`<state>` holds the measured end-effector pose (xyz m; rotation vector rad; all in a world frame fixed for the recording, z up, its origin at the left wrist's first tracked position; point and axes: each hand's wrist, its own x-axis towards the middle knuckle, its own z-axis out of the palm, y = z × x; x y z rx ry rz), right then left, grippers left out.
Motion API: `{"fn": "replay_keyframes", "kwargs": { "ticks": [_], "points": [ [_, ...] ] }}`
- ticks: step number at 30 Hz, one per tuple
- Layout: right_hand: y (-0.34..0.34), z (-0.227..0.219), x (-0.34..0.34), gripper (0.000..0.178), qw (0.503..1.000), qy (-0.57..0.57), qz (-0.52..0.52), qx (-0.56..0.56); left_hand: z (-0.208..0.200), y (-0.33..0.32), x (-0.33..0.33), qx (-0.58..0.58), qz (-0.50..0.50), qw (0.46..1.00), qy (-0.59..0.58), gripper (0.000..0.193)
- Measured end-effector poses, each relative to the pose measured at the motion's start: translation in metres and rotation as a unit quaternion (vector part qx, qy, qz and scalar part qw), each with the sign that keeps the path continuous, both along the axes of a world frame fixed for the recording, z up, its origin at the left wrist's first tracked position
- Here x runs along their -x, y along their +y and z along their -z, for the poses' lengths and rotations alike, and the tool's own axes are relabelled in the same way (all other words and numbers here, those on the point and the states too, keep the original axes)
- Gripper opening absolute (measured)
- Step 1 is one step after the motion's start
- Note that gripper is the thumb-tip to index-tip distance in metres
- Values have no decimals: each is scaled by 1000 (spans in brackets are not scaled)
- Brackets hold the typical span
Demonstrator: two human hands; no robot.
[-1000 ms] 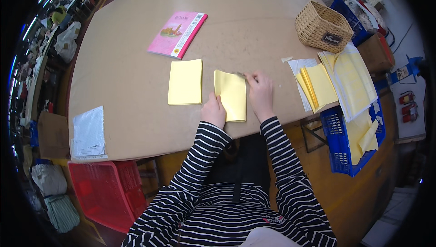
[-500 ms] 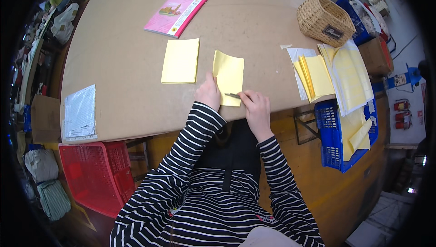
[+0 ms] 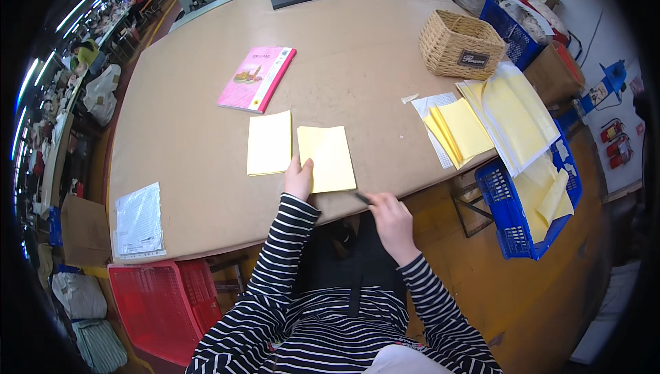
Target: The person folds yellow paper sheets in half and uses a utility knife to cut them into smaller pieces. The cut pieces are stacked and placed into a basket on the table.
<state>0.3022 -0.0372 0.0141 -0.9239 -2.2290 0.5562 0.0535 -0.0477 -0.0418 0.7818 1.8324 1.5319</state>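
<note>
A: Starting from the left, what looks risky here?

B: The packet (image 3: 139, 223) on the desk (image 3: 199, 168) seems safe imo, well away from the hands. Then there's the pink book (image 3: 256, 80), also clear of them. The yellow stack (image 3: 269, 144) is the first worry: it's just beside the left hand (image 3: 299, 180), so a stray knuckle could skew it.

A: And that hand, is it gripping anything?

B: Yeah, fingers closed on the lower left of the yellow paper (image 3: 328, 157), thumb on top. The paper's on the desk near the front edge. Only one side is held, so I'd guess a sideways push could swing it around or crease it.

A: What about the other hand?

B: Right hand (image 3: 390, 219) has its fingers pinched around a slim dark tool (image 3: 361, 197), tip by the paper's near right corner. Can't tell if they touch. If it snags that corner, a nick or bent edge seems likely.

A: Anything further right?

B: Folded sheets (image 3: 471, 130) by the desk's edge, then large sheets (image 3: 519, 119) drooping over it above the blue crate (image 3: 498, 188). An elbow bump could send some sliding off.
</note>
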Motion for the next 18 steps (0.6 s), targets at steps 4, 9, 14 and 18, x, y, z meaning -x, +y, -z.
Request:
{"fn": "replay_keyframes", "kwargs": {
  "ticks": [4,9,14,18],
  "points": [
    [-14,-17,-20,41,917,149,12,369,-7,-16,16,-81,7,965,-251,33],
    [-25,-25,-12,41,864,229,3,449,-30,-16,10,-57,-13,966,-252,33],
    [-30,-24,-4,31,895,141,78,415,-32,-14,3,-65,-26,966,-251,34],
    [-31,-24,-6,32,908,91,106,396,-27,-12,1,-77,-32,968,-236,33]
  ]
}}
